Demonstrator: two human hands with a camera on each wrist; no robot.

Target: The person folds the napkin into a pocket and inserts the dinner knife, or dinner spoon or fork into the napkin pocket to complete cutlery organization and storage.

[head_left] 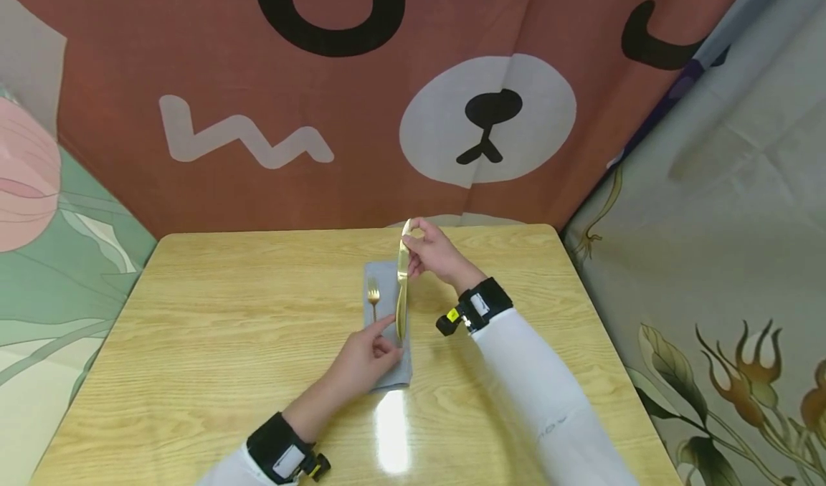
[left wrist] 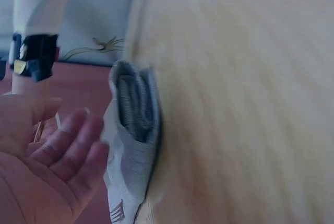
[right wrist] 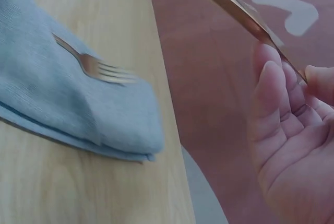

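Note:
My right hand point(head_left: 441, 254) pinches a gold table knife point(head_left: 402, 285) near its far end, between thumb and fingers. The knife hangs lengthwise over the right side of a folded grey-blue napkin point(head_left: 385, 267). Below, my left hand point(head_left: 363, 360) reaches in by the knife's near end, index finger extended; contact is hard to make out. In the left wrist view the fingers of this left hand point(left wrist: 57, 166) are loosely bent beside the napkin. A gold fork point(right wrist: 96, 70) lies on the napkin, tines toward the far end; the left hand covers part of its handle in the head view.
The napkin lies on a light wooden table point(head_left: 258, 314), whose far edge meets a brown curtain point(head_left: 290, 185) with a bear face. Patterned cloths hang at the left point(head_left: 84, 256) and right point(head_left: 710, 256) sides. Both wrists wear black camera straps.

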